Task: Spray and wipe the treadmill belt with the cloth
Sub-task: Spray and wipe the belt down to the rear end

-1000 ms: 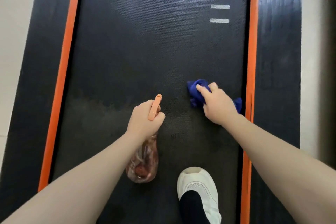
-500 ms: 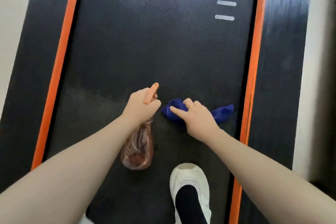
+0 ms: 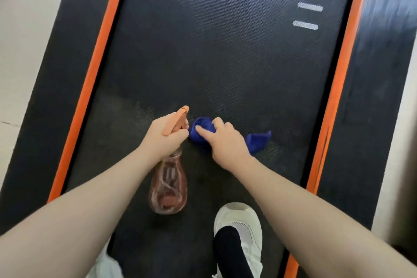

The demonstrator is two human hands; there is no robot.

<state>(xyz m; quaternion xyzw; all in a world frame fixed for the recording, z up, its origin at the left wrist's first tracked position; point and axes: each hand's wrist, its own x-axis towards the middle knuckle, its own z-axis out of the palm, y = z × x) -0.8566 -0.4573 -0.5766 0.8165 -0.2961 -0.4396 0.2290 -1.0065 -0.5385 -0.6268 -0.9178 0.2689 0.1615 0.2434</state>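
The black treadmill belt (image 3: 214, 56) runs away from me between two orange side strips. My left hand (image 3: 165, 136) grips the neck of a clear pinkish spray bottle (image 3: 168, 187) with an orange trigger head (image 3: 178, 118); the bottle hangs just above the belt. My right hand (image 3: 225, 140) holds a bunched blue cloth (image 3: 202, 130) against the belt, right beside the left hand. One corner of the cloth sticks out to the right of the wrist. A damp patch shows on the belt around the hands.
My white shoe (image 3: 241, 230) stands on the belt near the bottom edge, and part of another shoe (image 3: 106, 266) shows at lower left. Orange strips (image 3: 90, 81) and black side rails (image 3: 379, 97) flank the belt. White stripes (image 3: 310, 7) mark its far right. Pale floor lies on both sides.
My right hand has swept the blue cloth leftward across the belt from near the right orange strip to beside the left hand. The left hand with the bottle stayed about where it was.
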